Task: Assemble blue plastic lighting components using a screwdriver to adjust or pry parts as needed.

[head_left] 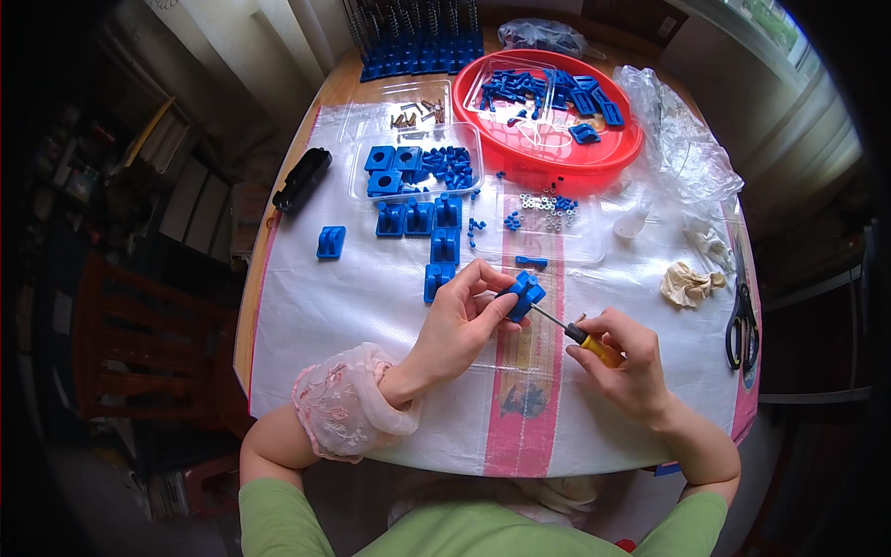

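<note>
Near the middle of the table, my left hand (461,320) pinches a blue plastic block (525,293) between thumb and fingers. My right hand (624,360) grips a screwdriver (594,345) by its yellow and black handle. The shaft slants up and left, its tip at the block; the exact contact point is too small to make out. A small blue plastic piece (531,262) lies just beyond the held block. Several similar blue blocks (445,245) stand in a bent row left of it, and one more blue block (330,241) sits apart farther left.
A clear tray (360,188) holds blue blocks and small parts; brass-coloured pins (429,113) lie behind it. White rings (548,210) and tiny blue pieces lie at centre right. Behind are a red basin (613,160) and a blue rack (418,58). Black scissors (742,325) lie right.
</note>
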A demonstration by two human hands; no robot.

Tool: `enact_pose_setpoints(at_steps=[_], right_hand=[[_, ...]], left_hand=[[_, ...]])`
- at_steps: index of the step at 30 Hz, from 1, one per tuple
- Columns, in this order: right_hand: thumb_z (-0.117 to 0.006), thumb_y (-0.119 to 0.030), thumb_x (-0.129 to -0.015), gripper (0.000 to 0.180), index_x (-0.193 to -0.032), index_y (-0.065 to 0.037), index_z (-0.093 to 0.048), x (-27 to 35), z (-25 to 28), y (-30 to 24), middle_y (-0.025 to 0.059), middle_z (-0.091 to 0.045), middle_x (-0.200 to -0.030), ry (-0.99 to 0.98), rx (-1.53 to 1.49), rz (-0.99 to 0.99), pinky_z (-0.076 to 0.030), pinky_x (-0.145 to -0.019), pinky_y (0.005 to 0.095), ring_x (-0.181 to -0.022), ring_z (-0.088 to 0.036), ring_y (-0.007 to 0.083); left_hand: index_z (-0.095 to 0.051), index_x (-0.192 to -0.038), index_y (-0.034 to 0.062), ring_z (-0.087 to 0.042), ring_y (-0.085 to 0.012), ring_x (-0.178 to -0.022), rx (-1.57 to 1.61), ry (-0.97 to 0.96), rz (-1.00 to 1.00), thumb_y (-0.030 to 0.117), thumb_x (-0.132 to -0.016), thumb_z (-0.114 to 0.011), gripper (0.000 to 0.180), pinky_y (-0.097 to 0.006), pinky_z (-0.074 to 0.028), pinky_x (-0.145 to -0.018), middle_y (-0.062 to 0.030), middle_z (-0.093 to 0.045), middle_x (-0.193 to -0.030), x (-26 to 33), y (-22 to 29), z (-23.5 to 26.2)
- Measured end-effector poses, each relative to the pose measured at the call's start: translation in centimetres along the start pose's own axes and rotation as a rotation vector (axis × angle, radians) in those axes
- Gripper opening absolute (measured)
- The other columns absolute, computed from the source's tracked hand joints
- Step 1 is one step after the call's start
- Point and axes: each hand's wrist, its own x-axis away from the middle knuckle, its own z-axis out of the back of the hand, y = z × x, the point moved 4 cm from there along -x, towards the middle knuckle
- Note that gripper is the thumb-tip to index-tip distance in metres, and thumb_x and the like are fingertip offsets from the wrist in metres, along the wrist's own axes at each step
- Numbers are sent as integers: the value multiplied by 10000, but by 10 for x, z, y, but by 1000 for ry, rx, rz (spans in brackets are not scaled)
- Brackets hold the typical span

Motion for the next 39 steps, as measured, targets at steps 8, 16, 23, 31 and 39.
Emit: enact_pose_setpoints(at_steps=[8,16,23,31,39], right_hand=[[-760,-18,-870,201,-1023,41,-642,4,-3,13,64,-676,-894,-112,-318,-335,-534,-604,235,-758,-644,76],[-781,-58,-860,182,-989,38,-695,9,-12,6,56,-697,-849,-192,-296,-270,-548,-628,248,-751,-650,79],[-777,-44,-864,158,-970,38,-693,-5,14,0,44,-680,-814,-171,-342,-328,-485,-556,206,-671,-604,35],[-795,-42,-843,175,-971,26,-697,-2,11,3,39,-675,-778,-53,-254,-177,-464,-534,212,-636,-593,43],[-789,-16,-814,186,-976,-1,-697,0,13,-1,80,-661,-763,128,-115,19,-478,-529,263,-612,-625,134]], left_hand=[[-538,-1106,-11,-717,-164,-919,-42,7,-22,-3,-998,-584,118,-234,-586,-732,-134,-679,-1082,1,1,0],[-597,-1000,0,-630,-107,-996,-191,-122,-100,-156,-906,-455,231,-256,-509,-901,-46,-651,-1051,18,9,-25],[-584,-1031,34,-646,-112,-1042,-25,70,-6,-12,-1027,-517,82,-304,-607,-907,-19,-628,-1071,2,0,0],[-571,-1133,11,-667,-158,-1057,148,26,62,-4,-1018,-526,125,-281,-605,-919,-79,-614,-1156,5,9,-12],[-467,-1466,92,-645,-220,-1182,357,-103,240,114,-1030,-572,448,-290,-553,-998,-110,-601,-1315,6,0,-9]])
